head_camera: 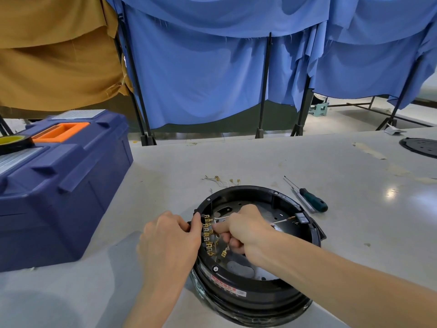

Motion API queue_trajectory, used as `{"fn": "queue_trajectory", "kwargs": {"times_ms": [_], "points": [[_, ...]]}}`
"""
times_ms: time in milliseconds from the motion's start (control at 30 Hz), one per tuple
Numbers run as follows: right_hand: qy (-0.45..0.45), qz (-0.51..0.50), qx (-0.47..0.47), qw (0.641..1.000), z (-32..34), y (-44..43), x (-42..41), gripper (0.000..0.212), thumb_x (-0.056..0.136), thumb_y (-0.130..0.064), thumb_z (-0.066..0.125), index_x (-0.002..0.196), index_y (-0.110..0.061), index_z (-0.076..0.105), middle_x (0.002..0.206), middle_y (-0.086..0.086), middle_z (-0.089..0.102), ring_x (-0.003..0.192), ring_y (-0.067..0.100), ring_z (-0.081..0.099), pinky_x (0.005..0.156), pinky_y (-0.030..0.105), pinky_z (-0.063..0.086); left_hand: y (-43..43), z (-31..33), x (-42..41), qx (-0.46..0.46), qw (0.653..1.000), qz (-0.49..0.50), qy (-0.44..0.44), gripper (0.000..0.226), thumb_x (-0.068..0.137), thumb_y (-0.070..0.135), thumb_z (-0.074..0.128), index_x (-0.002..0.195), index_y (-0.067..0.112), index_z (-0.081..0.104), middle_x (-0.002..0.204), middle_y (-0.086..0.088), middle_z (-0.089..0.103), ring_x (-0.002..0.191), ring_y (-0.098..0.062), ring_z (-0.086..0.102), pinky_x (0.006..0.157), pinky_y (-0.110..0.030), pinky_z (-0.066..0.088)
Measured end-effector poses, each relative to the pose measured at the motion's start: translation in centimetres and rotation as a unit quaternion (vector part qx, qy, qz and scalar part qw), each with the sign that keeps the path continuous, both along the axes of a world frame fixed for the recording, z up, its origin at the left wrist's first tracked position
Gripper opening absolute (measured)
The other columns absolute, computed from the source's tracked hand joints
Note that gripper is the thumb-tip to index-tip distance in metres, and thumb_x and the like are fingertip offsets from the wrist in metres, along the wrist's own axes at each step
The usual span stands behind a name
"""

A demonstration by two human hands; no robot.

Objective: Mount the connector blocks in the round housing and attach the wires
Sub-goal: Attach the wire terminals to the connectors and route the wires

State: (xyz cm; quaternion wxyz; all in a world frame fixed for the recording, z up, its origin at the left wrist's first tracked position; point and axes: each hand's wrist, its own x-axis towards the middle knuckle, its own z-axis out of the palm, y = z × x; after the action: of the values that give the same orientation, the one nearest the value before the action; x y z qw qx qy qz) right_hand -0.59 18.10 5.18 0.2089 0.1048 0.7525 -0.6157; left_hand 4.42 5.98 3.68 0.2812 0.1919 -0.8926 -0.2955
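The round black housing (248,195) lies open-side up on the grey table. A connector block with several brass terminals (208,235) runs along its left inner wall. My left hand (172,235) grips the housing's left rim beside that block. My right hand (243,229) reaches inside, fingers curled, pinching a wire end against the upper terminals. A white wire (281,221) runs from under that hand to the right inner wall. Another brass terminal on a wire (224,253) hangs below my right fingers.
A green-handled screwdriver (312,201) lies right of the housing. Loose wires with brass terminals (222,181) lie behind it. A blue toolbox (59,185) with a tape roll (14,142) on top stands at left. A black round plate (418,147) sits far right.
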Motion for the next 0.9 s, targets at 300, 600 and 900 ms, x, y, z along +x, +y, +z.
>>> {"fn": "queue_trajectory", "kwargs": {"times_ms": [300,600,900], "points": [[-0.073,0.030,-0.072,0.994,0.5,0.7,-0.8,0.007,0.089,0.007,0.062,0.083,0.004,0.060,0.053,0.007,0.043,0.026,0.006,0.026,0.029,0.013,0.019,0.0,0.1,0.1,-0.004,1.000,-0.008,-0.001,0.049,0.083,0.043,0.066,0.045,0.014,0.055,0.057,0.004,0.056,0.060,-0.022,0.049,0.056,-0.029,0.033],[-0.112,0.095,-0.077,0.986,0.9,1.3,-1.6,0.024,0.094,0.002,0.058,0.070,-0.001,0.057,0.042,0.000,0.040,0.026,0.005,0.027,0.027,0.015,0.020,-0.1,-0.1,-0.1,-0.009,1.000,-0.004,0.003,0.047,0.084,0.045,0.065,0.047,0.016,0.057,0.057,0.006,0.055,0.058,-0.017,0.044,0.055,-0.029,0.031],[-0.160,0.146,-0.105,0.971,1.2,1.6,-2.4,0.027,0.099,-0.002,0.049,0.073,-0.006,0.049,0.043,-0.003,0.037,0.026,0.003,0.025,0.025,0.014,0.018,-0.2,-0.3,-0.2,-0.008,1.000,-0.010,0.004,0.049,0.084,0.044,0.065,0.046,0.015,0.055,0.057,0.004,0.056,0.062,-0.024,0.052,0.057,-0.031,0.038]]}}
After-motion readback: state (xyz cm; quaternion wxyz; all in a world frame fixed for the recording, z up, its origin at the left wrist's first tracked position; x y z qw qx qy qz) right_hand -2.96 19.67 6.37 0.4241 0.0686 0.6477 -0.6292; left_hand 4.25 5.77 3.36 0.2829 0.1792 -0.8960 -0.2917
